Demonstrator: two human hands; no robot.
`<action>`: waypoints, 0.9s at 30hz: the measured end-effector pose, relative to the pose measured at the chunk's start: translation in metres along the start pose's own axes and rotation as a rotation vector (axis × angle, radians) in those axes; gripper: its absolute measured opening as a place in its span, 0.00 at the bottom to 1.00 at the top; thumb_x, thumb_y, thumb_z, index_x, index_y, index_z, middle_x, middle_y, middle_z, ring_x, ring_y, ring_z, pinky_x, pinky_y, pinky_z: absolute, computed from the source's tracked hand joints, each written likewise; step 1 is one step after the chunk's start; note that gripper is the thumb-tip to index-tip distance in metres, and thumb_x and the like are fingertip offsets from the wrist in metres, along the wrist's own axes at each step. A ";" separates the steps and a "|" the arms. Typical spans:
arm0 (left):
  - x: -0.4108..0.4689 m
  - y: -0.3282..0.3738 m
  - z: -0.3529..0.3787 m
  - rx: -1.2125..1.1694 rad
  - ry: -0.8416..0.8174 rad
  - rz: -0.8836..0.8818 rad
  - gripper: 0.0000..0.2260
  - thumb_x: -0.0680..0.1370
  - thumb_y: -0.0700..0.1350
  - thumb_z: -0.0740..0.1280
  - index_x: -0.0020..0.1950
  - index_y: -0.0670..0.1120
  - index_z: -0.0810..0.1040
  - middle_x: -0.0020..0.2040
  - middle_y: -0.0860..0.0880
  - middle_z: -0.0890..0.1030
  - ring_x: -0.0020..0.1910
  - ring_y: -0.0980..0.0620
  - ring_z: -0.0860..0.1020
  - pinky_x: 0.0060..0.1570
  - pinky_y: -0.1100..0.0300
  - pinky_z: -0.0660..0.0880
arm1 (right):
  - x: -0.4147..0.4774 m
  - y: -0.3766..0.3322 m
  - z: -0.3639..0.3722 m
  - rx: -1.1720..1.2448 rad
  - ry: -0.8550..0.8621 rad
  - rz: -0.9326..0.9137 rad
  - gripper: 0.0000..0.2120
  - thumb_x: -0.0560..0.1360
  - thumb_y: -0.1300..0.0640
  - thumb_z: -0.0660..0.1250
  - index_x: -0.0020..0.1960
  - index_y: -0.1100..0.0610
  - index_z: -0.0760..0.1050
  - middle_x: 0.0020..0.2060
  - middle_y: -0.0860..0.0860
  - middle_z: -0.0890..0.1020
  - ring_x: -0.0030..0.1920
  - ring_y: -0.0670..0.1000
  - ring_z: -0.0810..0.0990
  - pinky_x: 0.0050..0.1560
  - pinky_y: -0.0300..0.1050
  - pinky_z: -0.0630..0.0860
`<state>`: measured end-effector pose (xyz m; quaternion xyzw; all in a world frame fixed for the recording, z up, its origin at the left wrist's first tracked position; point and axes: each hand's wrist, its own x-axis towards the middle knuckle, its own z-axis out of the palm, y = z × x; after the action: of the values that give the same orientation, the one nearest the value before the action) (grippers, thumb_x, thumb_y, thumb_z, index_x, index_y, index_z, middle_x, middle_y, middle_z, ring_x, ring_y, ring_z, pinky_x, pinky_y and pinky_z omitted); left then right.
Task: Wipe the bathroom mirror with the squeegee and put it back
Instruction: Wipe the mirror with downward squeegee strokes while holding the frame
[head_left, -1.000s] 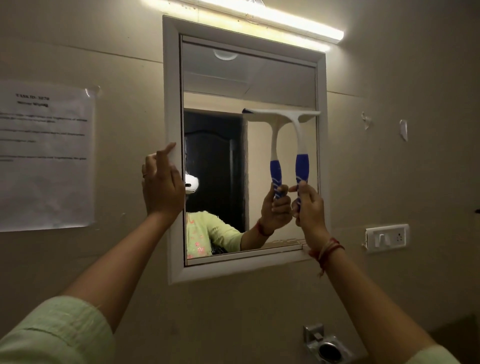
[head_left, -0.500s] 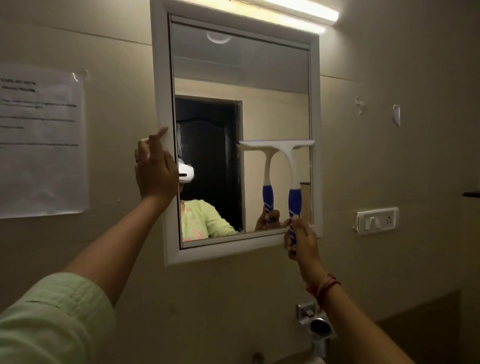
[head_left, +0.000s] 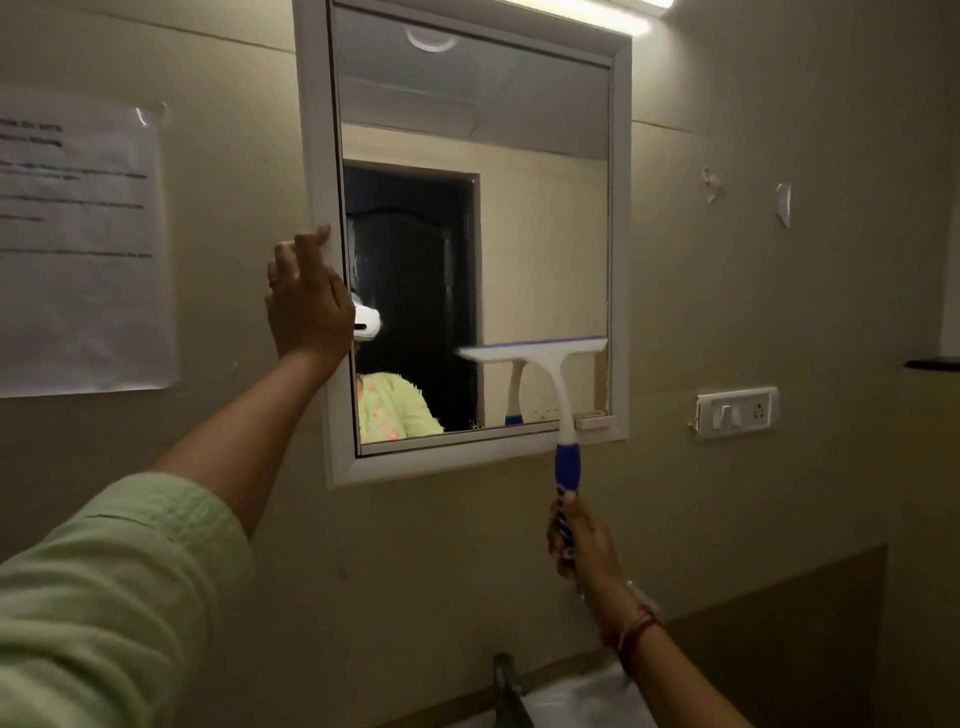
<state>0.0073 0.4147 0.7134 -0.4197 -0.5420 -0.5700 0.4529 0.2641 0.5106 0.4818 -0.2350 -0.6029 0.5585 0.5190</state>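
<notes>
A white-framed mirror (head_left: 621, 234) hangs on the beige wall. The squeegee (head_left: 551, 366), white with a blue grip, has its blade flat against the lower right part of the glass, close to the bottom frame. My right hand (head_left: 576, 540) grips the blue handle below the mirror. My left hand (head_left: 306, 304) rests against the left side of the mirror frame at mid height, fingers bent, holding nothing loose. The glass reflects a dark doorway and a person in a light green top.
A paper notice (head_left: 78, 249) is taped to the wall on the left. A switch and socket plate (head_left: 735, 411) sits right of the mirror. A tap (head_left: 506, 686) and a white basin edge (head_left: 587, 699) lie below. A tube light (head_left: 597, 8) glows above.
My right hand has drawn the squeegee straight down the right side of the mirror, from near the top third to the bottom edge. The left hand has stayed on the frame.
</notes>
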 end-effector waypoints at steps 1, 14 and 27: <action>-0.001 0.001 0.000 -0.005 0.001 0.000 0.16 0.75 0.41 0.52 0.62 0.47 0.67 0.57 0.40 0.72 0.53 0.40 0.72 0.44 0.54 0.66 | -0.007 0.007 -0.001 0.007 0.005 0.029 0.18 0.70 0.40 0.57 0.41 0.54 0.73 0.28 0.48 0.73 0.24 0.43 0.70 0.23 0.34 0.66; -0.001 0.002 -0.009 0.005 -0.070 -0.015 0.15 0.76 0.42 0.51 0.63 0.47 0.65 0.59 0.40 0.72 0.55 0.40 0.72 0.50 0.46 0.70 | -0.035 0.024 0.002 0.068 -0.009 0.138 0.17 0.69 0.39 0.60 0.38 0.53 0.72 0.25 0.47 0.72 0.23 0.44 0.68 0.23 0.35 0.63; -0.011 -0.002 -0.026 0.109 -0.225 0.036 0.17 0.77 0.40 0.53 0.66 0.47 0.63 0.62 0.40 0.72 0.58 0.39 0.71 0.53 0.46 0.67 | -0.054 0.040 -0.010 0.117 0.045 0.195 0.14 0.77 0.48 0.58 0.37 0.55 0.71 0.25 0.48 0.71 0.21 0.43 0.68 0.21 0.34 0.64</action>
<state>0.0086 0.3893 0.7010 -0.4654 -0.6121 -0.4807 0.4215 0.2798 0.4787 0.4243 -0.2743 -0.5319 0.6351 0.4885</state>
